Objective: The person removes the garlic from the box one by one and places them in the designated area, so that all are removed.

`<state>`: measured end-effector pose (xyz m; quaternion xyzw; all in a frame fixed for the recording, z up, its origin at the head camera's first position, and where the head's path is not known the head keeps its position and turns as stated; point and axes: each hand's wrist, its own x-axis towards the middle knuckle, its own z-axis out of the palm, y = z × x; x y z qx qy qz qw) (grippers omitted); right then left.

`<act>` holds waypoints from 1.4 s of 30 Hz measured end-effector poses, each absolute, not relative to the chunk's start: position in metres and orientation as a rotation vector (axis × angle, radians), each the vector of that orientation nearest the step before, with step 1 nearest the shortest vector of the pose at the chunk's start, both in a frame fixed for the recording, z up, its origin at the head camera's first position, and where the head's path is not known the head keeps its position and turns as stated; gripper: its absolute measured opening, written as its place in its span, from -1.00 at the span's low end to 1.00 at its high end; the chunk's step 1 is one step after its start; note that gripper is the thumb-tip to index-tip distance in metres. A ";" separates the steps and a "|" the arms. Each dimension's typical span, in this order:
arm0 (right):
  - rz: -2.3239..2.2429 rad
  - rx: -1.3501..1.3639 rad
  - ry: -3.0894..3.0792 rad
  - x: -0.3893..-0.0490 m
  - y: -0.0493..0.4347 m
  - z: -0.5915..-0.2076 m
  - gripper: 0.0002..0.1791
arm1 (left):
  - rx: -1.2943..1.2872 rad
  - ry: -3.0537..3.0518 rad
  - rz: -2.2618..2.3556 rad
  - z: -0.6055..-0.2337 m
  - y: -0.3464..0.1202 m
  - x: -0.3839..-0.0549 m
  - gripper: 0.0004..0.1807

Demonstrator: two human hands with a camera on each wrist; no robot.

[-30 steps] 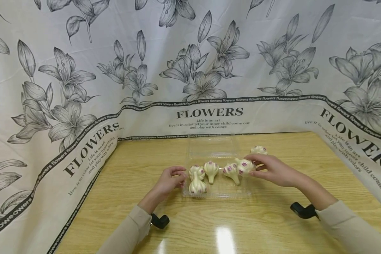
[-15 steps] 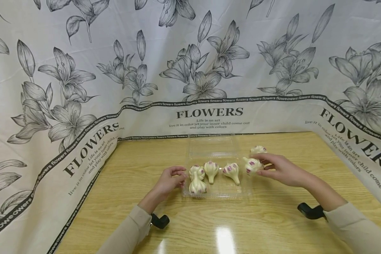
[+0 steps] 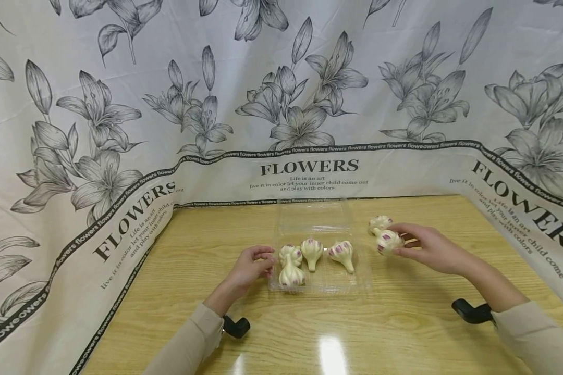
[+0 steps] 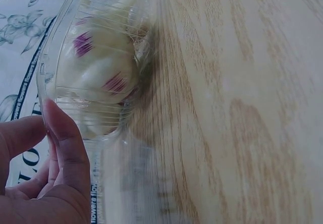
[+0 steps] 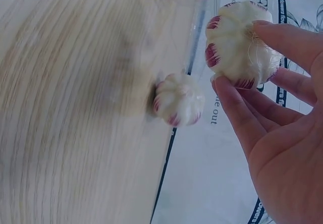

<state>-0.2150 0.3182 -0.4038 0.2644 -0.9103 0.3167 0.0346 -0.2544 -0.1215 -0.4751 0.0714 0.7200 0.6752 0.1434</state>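
Between thumb and fingers my right hand (image 3: 433, 250) pinches a garlic bulb (image 3: 388, 242), cream with purple streaks, to the right of a clear plastic box (image 3: 363, 276). Another garlic bulb (image 5: 179, 100) rests on the table just behind the held one. My left hand (image 3: 251, 267) pinches the rim (image 4: 43, 82) of the box at its left side. Inside the box lie several garlic bulbs: two crowd together at the left, one garlic bulb (image 3: 311, 254) sits near the middle, and one garlic bulb (image 3: 342, 255) is at the right.
The box's clear lid (image 3: 314, 215) is folded back toward the rear of the wooden table (image 3: 206, 224). A white cloth (image 3: 309, 177) with printed flowers hangs behind the table and along both sides. Black camera mounts (image 3: 471, 311) jut from both wrists.
My right hand has carried the garlic bulb out of the box, moving right to a place beside the loose bulb. My left hand has stayed at the box's rim.
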 end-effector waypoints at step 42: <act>0.906 0.398 -2.847 -0.275 0.392 -0.441 -0.43 | 0.209 2.100 1.933 -0.473 -0.121 -0.253 -0.59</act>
